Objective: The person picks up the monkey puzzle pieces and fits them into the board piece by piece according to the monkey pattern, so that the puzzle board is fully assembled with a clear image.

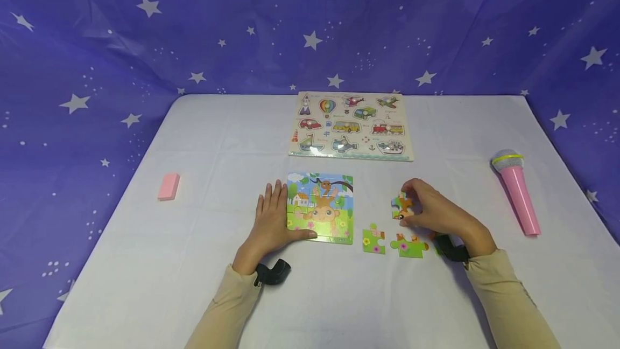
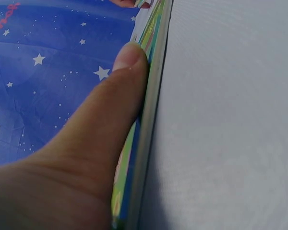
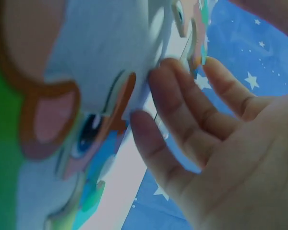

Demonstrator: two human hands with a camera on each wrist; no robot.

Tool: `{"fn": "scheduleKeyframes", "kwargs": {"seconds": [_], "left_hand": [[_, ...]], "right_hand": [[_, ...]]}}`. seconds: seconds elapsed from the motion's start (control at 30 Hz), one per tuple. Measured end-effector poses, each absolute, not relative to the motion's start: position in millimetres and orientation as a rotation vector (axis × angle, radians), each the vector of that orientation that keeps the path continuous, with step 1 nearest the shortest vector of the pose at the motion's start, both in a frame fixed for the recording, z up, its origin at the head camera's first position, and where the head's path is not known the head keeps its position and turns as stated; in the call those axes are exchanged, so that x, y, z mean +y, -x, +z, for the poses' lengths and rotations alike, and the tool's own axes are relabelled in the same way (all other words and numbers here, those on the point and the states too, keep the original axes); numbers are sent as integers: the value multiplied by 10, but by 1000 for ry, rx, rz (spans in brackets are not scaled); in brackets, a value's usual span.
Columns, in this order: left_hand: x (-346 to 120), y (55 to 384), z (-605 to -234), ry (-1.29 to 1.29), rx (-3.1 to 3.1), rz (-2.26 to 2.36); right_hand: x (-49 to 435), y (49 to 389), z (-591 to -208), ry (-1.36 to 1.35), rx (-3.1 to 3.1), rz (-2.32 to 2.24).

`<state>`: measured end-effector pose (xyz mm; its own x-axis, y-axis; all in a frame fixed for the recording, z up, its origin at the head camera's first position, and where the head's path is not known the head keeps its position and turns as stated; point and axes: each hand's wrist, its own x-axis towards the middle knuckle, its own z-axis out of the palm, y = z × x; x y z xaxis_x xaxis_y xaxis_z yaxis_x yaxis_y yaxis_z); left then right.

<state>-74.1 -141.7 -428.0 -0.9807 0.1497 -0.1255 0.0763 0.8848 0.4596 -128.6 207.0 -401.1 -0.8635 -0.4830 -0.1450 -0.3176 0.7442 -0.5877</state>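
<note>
A square monkey jigsaw point(image 1: 320, 214) lies flat on the white table. My left hand point(image 1: 271, 220) lies along its left side with fingers straight, the thumb reaching over its near edge; the left wrist view shows this thumb point(image 2: 120, 86) against the jigsaw's rim. To the right, my right hand point(image 1: 438, 209) pinches a jigsaw piece point(image 1: 401, 206) with blue and orange parts between thumb and fingers. Two loose green-based pieces lie nearby, one with flowers point(image 1: 373, 240), another point(image 1: 410, 248) close below the right hand. In the right wrist view, a piece with an eye point(image 3: 89, 136) is near the fingertips.
A vehicle peg puzzle board point(image 1: 351, 128) lies beyond the jigsaw. A pink block point(image 1: 169, 186) rests at the left, a pink toy microphone point(image 1: 518, 193) at the right. Another green piece point(image 1: 438, 248) is mostly hidden by the right wrist. Star-patterned purple cloth point(image 1: 310, 26) surrounds the table.
</note>
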Motion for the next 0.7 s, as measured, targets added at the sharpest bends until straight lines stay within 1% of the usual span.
{"fn": "scheduleKeyframes", "kwargs": {"seconds": [0.7], "left_hand": [[-1418, 739, -4295, -182, 2918, 703]], "right_hand": [[1975, 1234, -4037, 741, 2565, -895]]}}
